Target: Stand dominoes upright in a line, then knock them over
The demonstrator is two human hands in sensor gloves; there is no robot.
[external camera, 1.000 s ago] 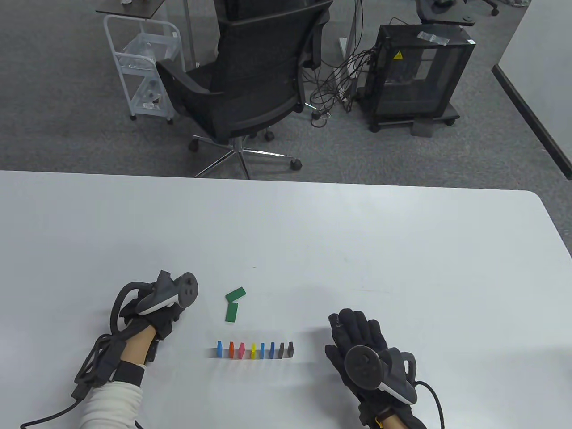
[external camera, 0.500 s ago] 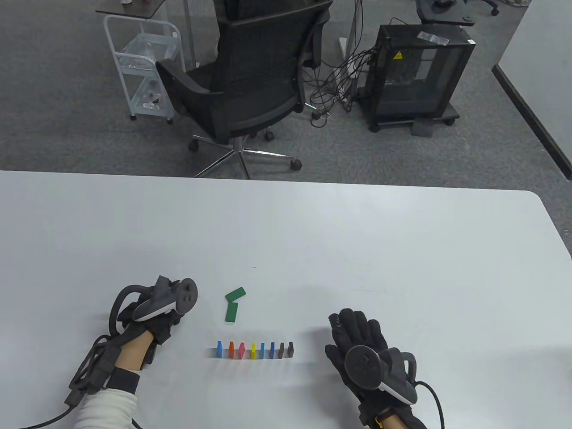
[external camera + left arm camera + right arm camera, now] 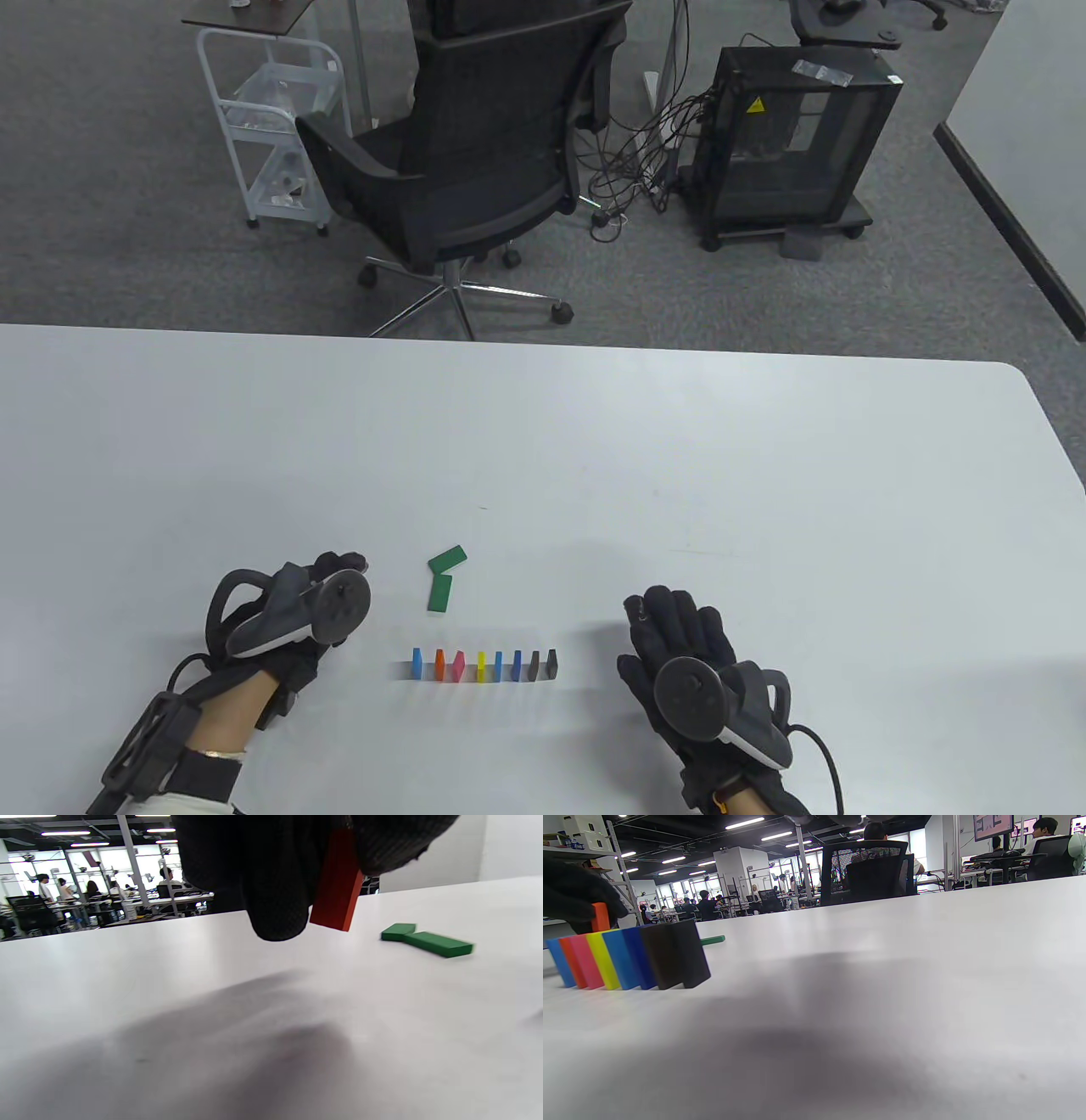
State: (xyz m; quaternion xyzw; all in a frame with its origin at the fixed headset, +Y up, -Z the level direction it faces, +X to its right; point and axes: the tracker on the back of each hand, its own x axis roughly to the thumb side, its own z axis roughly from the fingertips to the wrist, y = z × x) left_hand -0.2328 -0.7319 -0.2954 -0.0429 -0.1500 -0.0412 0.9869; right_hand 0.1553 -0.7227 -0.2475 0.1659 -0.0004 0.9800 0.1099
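Several coloured dominoes [image 3: 482, 666] stand upright in a row near the table's front edge, also in the right wrist view as the row [image 3: 628, 959]. Two green dominoes [image 3: 444, 577] lie flat behind the row, seen too as the green pair [image 3: 426, 941]. My left hand [image 3: 335, 573] hovers left of the row and pinches an orange domino [image 3: 337, 887] between its fingers, above the table; the orange domino [image 3: 600, 916] shows in the right wrist view as well. My right hand [image 3: 670, 620] rests flat on the table right of the row, fingers straight, holding nothing.
The white table [image 3: 679, 475] stretches far behind and to the right of the row. Beyond its far edge stand a black office chair [image 3: 484, 161], a white cart [image 3: 271, 127] and a black cabinet [image 3: 797, 136].
My left hand has turned and drawn back toward the front, its fingertips now showing past the tracker. The right hand and the dominoes have not moved.
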